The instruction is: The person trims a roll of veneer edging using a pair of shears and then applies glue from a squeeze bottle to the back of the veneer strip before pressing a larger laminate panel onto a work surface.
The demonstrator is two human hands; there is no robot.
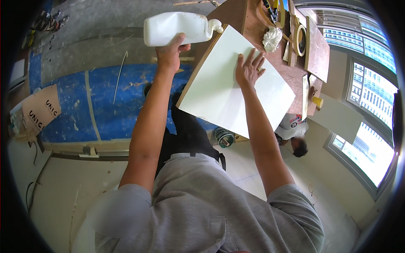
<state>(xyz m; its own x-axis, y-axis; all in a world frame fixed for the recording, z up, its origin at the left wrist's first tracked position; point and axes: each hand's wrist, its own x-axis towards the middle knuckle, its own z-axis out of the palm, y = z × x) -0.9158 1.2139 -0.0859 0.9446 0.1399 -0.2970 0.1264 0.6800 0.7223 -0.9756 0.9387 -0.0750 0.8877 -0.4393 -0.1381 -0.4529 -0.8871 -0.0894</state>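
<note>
My left hand (169,57) grips a white plastic bottle (177,27), which is tipped on its side. Its lumpy white spout (215,26) points right, close to the upper corner of a white-faced board (215,88). Along the board's left side a brown edge shows. My right hand (249,69) lies on the white face with its fingers spread, a ring on one of them. I cannot make out whether anything flows from the spout.
A wooden worktop (291,69) under the board carries crumpled white material (272,39), a tape roll (300,40), a yellow-handled tool (276,12) and wood pieces. Beyond it another person (292,128) is bent low. A dark tub (224,138) stands below the board; blue sheeting (105,92) covers the floor leftward.
</note>
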